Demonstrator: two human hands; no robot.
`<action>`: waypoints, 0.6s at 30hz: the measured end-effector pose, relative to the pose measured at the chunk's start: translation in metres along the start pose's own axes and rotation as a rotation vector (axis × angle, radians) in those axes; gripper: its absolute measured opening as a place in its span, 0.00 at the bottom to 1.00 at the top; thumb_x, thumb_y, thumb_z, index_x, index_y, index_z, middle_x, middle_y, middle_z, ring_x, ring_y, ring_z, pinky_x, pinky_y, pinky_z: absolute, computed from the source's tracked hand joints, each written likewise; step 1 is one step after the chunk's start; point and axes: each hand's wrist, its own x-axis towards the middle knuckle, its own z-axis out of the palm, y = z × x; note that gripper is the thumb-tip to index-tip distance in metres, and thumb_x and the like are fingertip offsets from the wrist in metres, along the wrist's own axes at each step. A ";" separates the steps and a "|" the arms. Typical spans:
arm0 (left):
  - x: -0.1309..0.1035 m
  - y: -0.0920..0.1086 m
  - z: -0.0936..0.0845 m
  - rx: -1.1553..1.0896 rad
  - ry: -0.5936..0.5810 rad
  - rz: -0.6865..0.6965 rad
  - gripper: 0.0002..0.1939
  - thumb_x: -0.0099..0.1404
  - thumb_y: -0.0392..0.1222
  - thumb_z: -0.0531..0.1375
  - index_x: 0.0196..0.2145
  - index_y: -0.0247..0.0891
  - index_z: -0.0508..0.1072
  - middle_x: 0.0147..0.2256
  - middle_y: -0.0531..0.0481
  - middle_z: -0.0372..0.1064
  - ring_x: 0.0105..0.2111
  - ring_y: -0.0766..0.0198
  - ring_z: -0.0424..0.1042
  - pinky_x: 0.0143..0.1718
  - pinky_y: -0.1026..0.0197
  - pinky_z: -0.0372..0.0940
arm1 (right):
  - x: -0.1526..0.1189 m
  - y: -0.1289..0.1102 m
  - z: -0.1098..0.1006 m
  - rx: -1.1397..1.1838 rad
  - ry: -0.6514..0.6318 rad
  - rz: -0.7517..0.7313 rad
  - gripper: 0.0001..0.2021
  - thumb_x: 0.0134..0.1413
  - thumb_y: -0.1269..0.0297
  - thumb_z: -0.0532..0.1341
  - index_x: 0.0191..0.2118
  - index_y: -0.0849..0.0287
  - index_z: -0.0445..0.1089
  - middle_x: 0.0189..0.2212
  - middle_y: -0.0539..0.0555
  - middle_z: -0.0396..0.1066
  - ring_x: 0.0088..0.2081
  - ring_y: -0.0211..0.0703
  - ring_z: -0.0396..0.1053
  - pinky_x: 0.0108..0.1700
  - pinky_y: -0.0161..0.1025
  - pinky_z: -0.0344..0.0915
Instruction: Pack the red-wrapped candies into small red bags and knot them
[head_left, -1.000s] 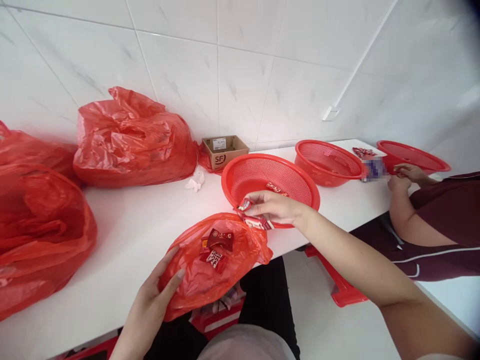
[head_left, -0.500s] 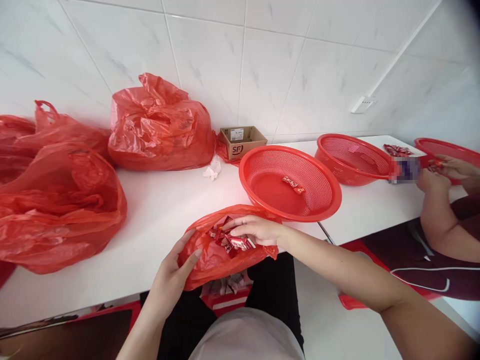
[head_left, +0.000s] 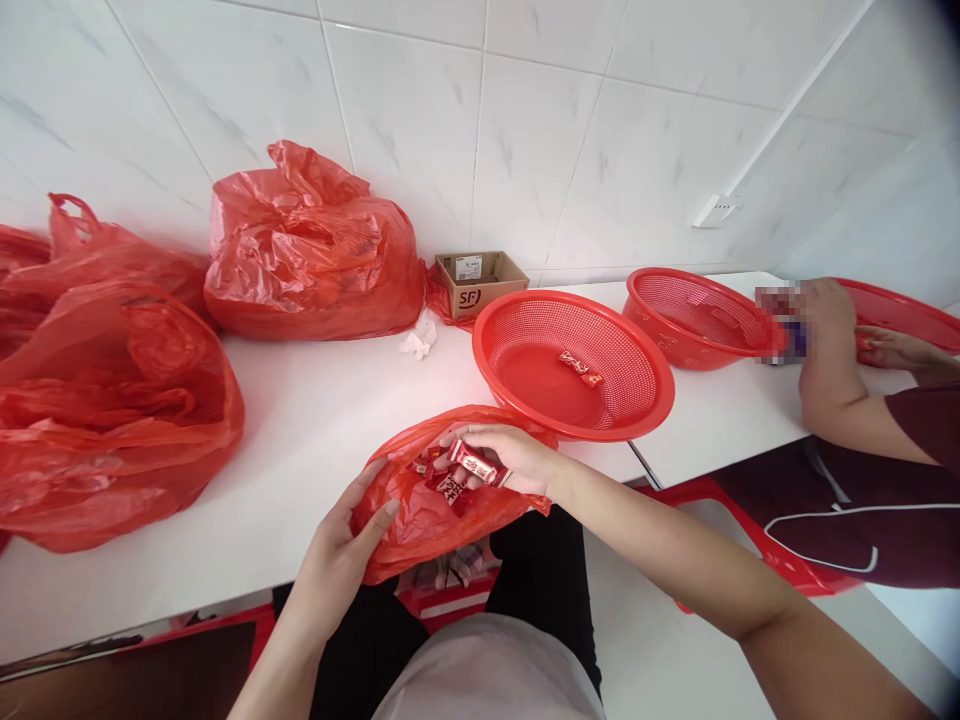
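Note:
A red plastic bag (head_left: 420,535) lies open at the table's front edge, with several small wrapped packets (head_left: 451,487) inside. My left hand (head_left: 347,540) grips the bag's left rim between thumb and fingers. Over the bag's right side, my right hand (head_left: 517,455) is closed on a red-and-white wrapped packet (head_left: 480,464), which lies across its fingers. Just behind the bag stands a red perforated basket (head_left: 517,395) with a couple of small packets (head_left: 580,369) on its bottom.
Large red bags (head_left: 315,260) fill the left and back left of the white table (head_left: 300,400). A cardboard box (head_left: 484,290) and crumpled tissue (head_left: 420,336) lie near the wall. At right, another person's arm (head_left: 836,370) reaches beside a second red basket (head_left: 675,335).
In my right hand, the packet has risen and turned within the fingers. My left hand keeps its hold on the bag. The other person's arm has moved left toward the second basket.

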 end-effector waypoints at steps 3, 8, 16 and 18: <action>0.000 -0.002 -0.001 -0.010 -0.001 -0.013 0.35 0.62 0.57 0.60 0.63 0.43 0.61 0.64 0.47 0.59 0.65 0.53 0.57 0.64 0.53 0.55 | -0.003 -0.002 0.008 -0.197 0.058 -0.145 0.09 0.60 0.69 0.59 0.44 0.60 0.73 0.48 0.57 0.74 0.44 0.38 0.73 0.50 0.38 0.68; 0.003 -0.008 -0.006 0.011 -0.014 -0.011 0.34 0.63 0.57 0.60 0.64 0.46 0.60 0.65 0.49 0.58 0.64 0.55 0.57 0.65 0.52 0.53 | -0.030 -0.056 0.002 -0.427 -0.028 -0.338 0.11 0.61 0.62 0.61 0.48 0.58 0.72 0.50 0.58 0.74 0.52 0.43 0.71 0.58 0.47 0.64; 0.000 -0.002 -0.003 0.058 0.029 -0.018 0.35 0.61 0.59 0.60 0.63 0.46 0.62 0.65 0.50 0.58 0.66 0.54 0.55 0.66 0.52 0.50 | -0.036 -0.149 -0.137 -1.399 0.720 0.044 0.36 0.57 0.58 0.61 0.68 0.58 0.50 0.63 0.66 0.60 0.59 0.57 0.64 0.55 0.48 0.65; 0.001 -0.004 -0.003 0.059 0.040 -0.024 0.35 0.61 0.60 0.60 0.62 0.47 0.63 0.65 0.50 0.58 0.66 0.53 0.54 0.66 0.51 0.50 | -0.035 -0.147 -0.165 -1.420 0.701 0.181 0.41 0.50 0.63 0.66 0.68 0.60 0.50 0.61 0.68 0.62 0.57 0.61 0.66 0.53 0.49 0.66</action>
